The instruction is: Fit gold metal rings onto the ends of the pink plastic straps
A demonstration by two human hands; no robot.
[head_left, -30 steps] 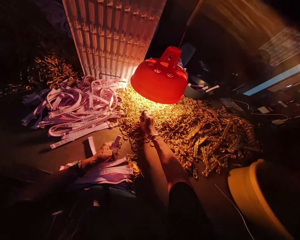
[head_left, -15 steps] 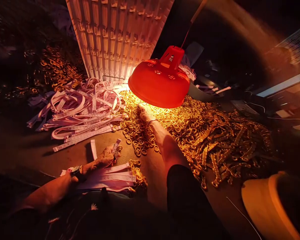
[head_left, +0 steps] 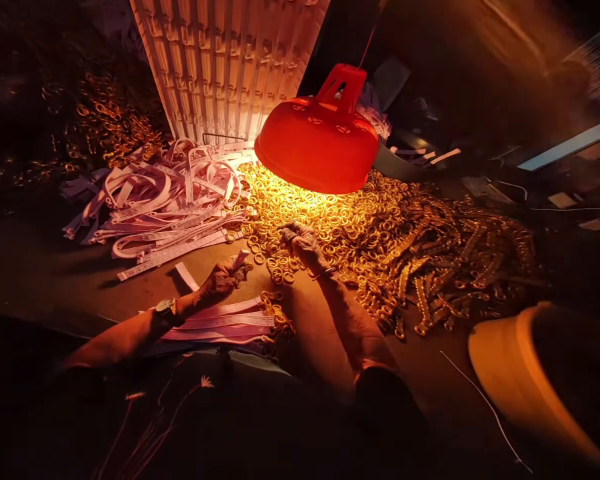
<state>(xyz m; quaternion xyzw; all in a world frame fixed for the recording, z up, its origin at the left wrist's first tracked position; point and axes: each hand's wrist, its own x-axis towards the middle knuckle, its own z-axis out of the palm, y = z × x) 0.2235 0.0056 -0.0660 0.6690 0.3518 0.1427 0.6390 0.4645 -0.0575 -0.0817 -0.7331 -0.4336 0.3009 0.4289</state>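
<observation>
My left hand (head_left: 219,280) is closed around a pale flat strap (head_left: 241,258), whose end sticks up above the fingers. Small gold-coloured metal pieces (head_left: 244,270) show at its fingertips. Over the front part of a heap of gold-coloured rings (head_left: 275,233), my right hand (head_left: 304,245) has its fingers curled together; whatever lies between them is hidden. Just below the left hand, a row of pale straps (head_left: 230,321) lies side by side, with gold rings (head_left: 279,317) at their right ends.
A red lamp (head_left: 317,147) hangs low over the rings. Tangled pale straps (head_left: 165,193) are heaped at left, gold-coloured metal strips (head_left: 445,267) at right. A yellowish bucket (head_left: 505,353) stands at lower right, and a ribbed panel (head_left: 235,67) rises behind.
My right hand has drawn back toward me from deeper in the ring heap under the lamp. My left hand stays near the strap row, still gripping the strap. The view has shifted slightly.
</observation>
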